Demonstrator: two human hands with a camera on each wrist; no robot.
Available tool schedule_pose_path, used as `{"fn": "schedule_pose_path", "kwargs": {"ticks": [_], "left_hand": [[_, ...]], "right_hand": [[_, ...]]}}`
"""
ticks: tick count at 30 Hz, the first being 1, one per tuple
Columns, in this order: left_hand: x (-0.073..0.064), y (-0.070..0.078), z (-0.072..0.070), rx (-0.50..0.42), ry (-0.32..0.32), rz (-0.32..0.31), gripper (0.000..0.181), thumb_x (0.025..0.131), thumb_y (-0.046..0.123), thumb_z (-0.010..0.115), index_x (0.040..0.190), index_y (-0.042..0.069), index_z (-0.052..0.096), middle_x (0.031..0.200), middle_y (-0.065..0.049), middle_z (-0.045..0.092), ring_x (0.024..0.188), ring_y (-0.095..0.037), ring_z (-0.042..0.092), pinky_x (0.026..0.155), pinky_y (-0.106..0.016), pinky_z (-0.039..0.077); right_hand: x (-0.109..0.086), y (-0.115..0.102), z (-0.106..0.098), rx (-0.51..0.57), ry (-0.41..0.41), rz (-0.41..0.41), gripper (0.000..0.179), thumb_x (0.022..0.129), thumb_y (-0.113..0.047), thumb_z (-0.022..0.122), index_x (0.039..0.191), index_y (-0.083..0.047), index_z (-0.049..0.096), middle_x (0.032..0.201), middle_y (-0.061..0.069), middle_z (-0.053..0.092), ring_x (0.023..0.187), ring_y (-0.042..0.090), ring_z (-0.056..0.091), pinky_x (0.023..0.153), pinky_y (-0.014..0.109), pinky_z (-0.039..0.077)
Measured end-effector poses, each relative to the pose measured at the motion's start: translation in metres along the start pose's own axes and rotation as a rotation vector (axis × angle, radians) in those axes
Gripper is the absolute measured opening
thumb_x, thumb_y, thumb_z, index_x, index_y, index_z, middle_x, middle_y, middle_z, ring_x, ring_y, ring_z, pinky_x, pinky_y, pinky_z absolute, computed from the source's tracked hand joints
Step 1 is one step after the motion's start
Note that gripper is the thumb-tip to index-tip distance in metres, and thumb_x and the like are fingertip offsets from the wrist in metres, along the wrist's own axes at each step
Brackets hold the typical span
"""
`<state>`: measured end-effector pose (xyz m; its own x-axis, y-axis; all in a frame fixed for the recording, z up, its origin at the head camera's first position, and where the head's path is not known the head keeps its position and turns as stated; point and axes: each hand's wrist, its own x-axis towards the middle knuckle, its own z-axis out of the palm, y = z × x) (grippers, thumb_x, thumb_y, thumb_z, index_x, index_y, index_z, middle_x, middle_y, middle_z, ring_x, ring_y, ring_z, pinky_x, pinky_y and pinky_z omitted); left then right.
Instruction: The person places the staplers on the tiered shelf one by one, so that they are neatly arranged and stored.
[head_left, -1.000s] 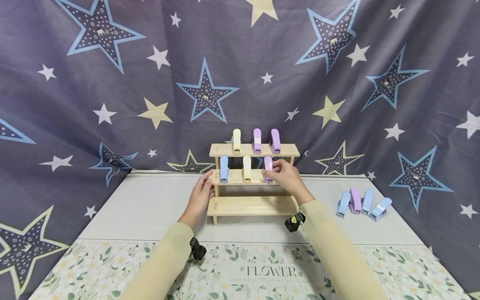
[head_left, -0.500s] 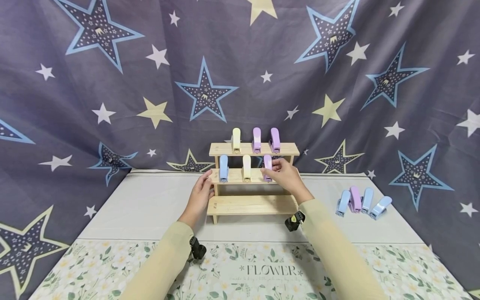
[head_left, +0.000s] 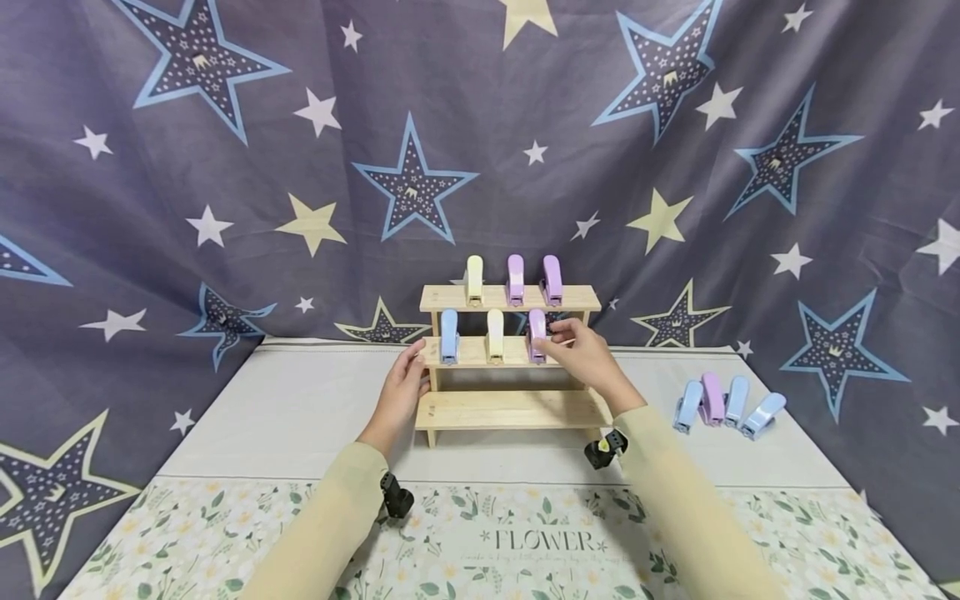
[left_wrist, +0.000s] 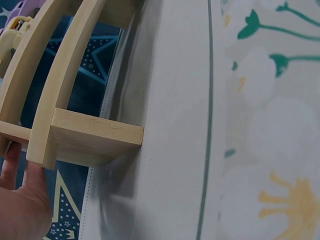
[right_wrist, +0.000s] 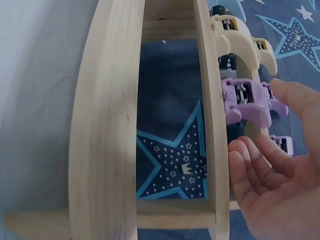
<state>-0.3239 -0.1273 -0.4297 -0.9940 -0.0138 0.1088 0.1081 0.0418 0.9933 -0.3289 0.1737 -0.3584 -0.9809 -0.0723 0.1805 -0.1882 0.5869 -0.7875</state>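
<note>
A wooden three-step stand (head_left: 517, 408) holds several pastel hole punches, all upright. My left hand (head_left: 401, 392) touches the left end of the middle step; in the left wrist view its straight fingers (left_wrist: 34, 177) meet the board ends, and the thumb is out of sight. On the middle step stand a blue punch (head_left: 448, 337), a cream punch (head_left: 495, 337) and a purple punch (head_left: 537, 325). My right hand (head_left: 588, 358) is beside this purple punch, thumb close to it. In the right wrist view, the purple punch (right_wrist: 245, 102) stands clear of the spread, relaxed fingers (right_wrist: 242, 160).
A yellow punch (head_left: 474, 282) and two purple punches, one in the middle (head_left: 515, 282) and one at right (head_left: 552, 282), stand on the top step. Several loose punches, including a purple one (head_left: 712, 400), are at the right on the white table mat (head_left: 300, 417). Behind hangs a star-patterned curtain (head_left: 480, 92).
My right hand has loosened from the purple punch and shifted slightly right, its fingers spreading. The left hand stays at the stand's end, and the punches stand where they were.
</note>
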Motion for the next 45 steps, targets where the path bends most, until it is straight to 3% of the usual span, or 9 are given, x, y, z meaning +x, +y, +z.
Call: {"fn": "schedule_pose_path", "kwargs": {"ticks": [8, 20, 34, 41, 45], "left_hand": [[-0.001, 0.001, 0.000, -0.005, 0.007, -0.005, 0.045, 0.111, 0.029, 0.037, 0.155, 0.020, 0.037, 0.147, -0.015, 0.044, 0.133, -0.032, 0.048, 0.111, -0.043, 0.042], [0.001, -0.001, 0.000, 0.014, 0.011, -0.009, 0.045, 0.111, 0.031, 0.037, 0.154, 0.020, 0.038, 0.150, -0.014, 0.043, 0.134, -0.033, 0.046, 0.111, -0.045, 0.042], [-0.001, -0.001, -0.001, 0.010, 0.006, -0.006, 0.045, 0.111, 0.030, 0.036, 0.155, 0.020, 0.037, 0.149, -0.016, 0.043, 0.133, -0.034, 0.047, 0.111, -0.044, 0.043], [-0.001, 0.000, 0.000, 0.004, 0.006, -0.004, 0.045, 0.111, 0.030, 0.037, 0.155, 0.020, 0.038, 0.149, -0.016, 0.043, 0.133, -0.033, 0.047, 0.111, -0.044, 0.043], [-0.005, 0.009, -0.001, -0.020, -0.016, -0.027, 0.046, 0.111, 0.027, 0.036, 0.156, 0.016, 0.035, 0.150, -0.019, 0.041, 0.135, -0.036, 0.045, 0.112, -0.045, 0.041]], "right_hand": [[-0.007, 0.008, -0.015, -0.020, 0.010, -0.011, 0.051, 0.095, -0.039, 0.070, 0.130, -0.003, 0.058, 0.117, 0.014, 0.063, 0.110, 0.031, 0.059, 0.093, 0.045, 0.051], [-0.023, 0.041, -0.049, -0.046, 0.019, -0.061, 0.051, 0.097, -0.032, 0.068, 0.132, 0.003, 0.055, 0.112, 0.018, 0.065, 0.101, 0.031, 0.062, 0.081, 0.036, 0.051], [-0.051, 0.086, -0.097, -0.104, 0.029, 0.053, 0.058, 0.098, -0.036, 0.066, 0.138, 0.003, 0.048, 0.123, 0.023, 0.062, 0.113, 0.039, 0.059, 0.090, 0.044, 0.052], [-0.069, 0.110, -0.118, -0.150, 0.016, 0.095, 0.066, 0.098, -0.040, 0.065, 0.142, 0.005, 0.044, 0.126, 0.026, 0.059, 0.109, 0.039, 0.059, 0.064, 0.034, 0.055], [-0.077, 0.122, -0.127, -0.175, 0.022, 0.111, 0.068, 0.098, -0.040, 0.066, 0.141, 0.008, 0.043, 0.124, 0.027, 0.060, 0.104, 0.036, 0.060, 0.065, 0.031, 0.056]]}}
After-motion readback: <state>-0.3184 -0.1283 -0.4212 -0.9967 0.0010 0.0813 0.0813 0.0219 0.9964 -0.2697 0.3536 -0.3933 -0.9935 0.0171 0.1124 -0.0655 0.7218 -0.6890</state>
